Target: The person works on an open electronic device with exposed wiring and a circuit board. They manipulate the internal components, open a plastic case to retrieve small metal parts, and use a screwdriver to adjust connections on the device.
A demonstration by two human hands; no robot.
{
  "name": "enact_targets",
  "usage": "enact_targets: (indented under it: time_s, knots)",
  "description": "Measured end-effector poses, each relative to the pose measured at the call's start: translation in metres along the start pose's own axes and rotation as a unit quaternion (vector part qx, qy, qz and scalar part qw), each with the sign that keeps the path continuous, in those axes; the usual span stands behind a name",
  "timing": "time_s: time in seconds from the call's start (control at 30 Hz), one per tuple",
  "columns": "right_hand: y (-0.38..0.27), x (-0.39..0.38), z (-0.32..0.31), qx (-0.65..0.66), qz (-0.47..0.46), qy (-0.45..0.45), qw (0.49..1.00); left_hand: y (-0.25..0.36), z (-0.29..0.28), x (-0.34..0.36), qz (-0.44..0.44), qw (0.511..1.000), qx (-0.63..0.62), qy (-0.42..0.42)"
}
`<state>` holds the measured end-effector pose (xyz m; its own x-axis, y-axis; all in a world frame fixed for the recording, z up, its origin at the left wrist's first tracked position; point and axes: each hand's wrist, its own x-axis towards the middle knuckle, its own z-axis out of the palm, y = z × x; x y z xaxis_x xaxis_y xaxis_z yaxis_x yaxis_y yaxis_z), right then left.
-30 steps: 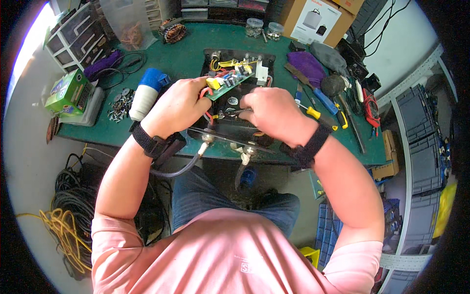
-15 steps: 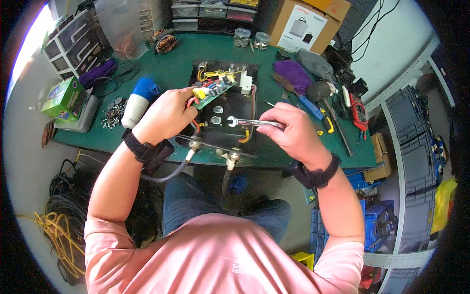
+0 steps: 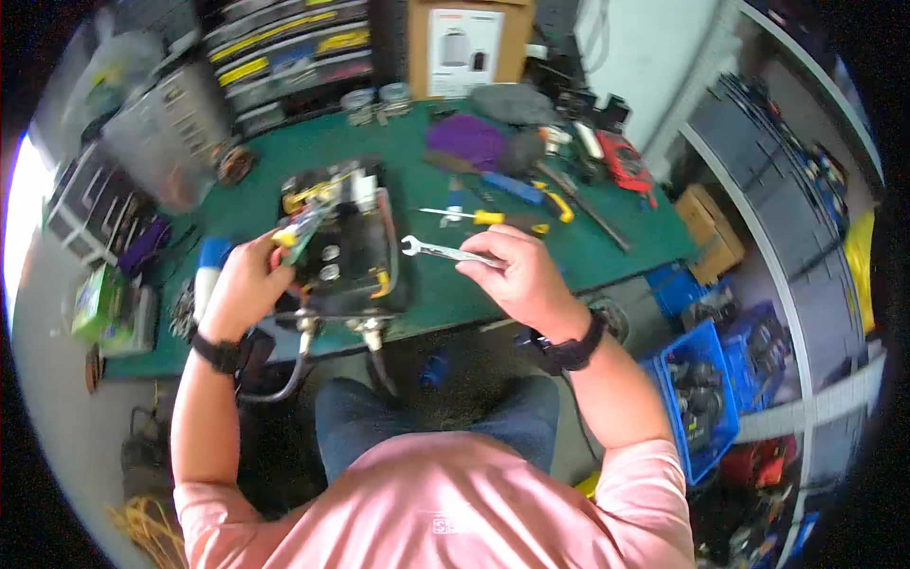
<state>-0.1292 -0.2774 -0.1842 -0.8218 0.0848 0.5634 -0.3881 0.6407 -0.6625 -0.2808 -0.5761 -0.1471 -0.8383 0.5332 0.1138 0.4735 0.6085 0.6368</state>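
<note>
My left hand (image 3: pixel 245 289) is closed on the near left edge of a green circuit board (image 3: pixel 301 237), holding it tilted over a black open housing (image 3: pixel 358 251). Two round silver studs (image 3: pixel 329 272) show on the housing's floor beside the board. Yellow wires (image 3: pixel 318 190) run along the far end of the housing. In my right hand (image 3: pixel 523 277), pinched between thumb and fingers, is a silver open-end wrench (image 3: pixel 447 252). Its jaw points left, just off the housing's right side, touching nothing. A screwdriver with a yellow handle (image 3: pixel 489 218) lies beyond the wrench.
Pliers, a blue-handled tool (image 3: pixel 513 187), a purple cloth (image 3: pixel 464 142) and a red meter (image 3: pixel 626 163) crowd the green bench's (image 3: pixel 427 318) right half. A blue-and-white spool (image 3: pixel 210 270) and loose screws (image 3: pixel 182 308) are left of the housing. Thick cables (image 3: pixel 294 375) hang off the front edge.
The view has swung to the right. My right hand has carried the wrench rightward, from over the housing to beside it. My left hand still holds the board tilted over the housing.
</note>
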Motion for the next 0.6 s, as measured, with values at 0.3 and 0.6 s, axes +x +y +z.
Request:
enact_targets:
  time_s: [0.3,0.6]
  knots:
    - [0.101,-0.073,-0.079,-0.228,0.248,0.264,0.904,0.019,0.008,-0.006,0.019,0.992,0.110,0.057]
    - [0.133,-0.069,-0.096,-0.432,0.214,0.182,0.857,-0.003,0.023,-0.005,0.071,0.967,0.189,0.153]
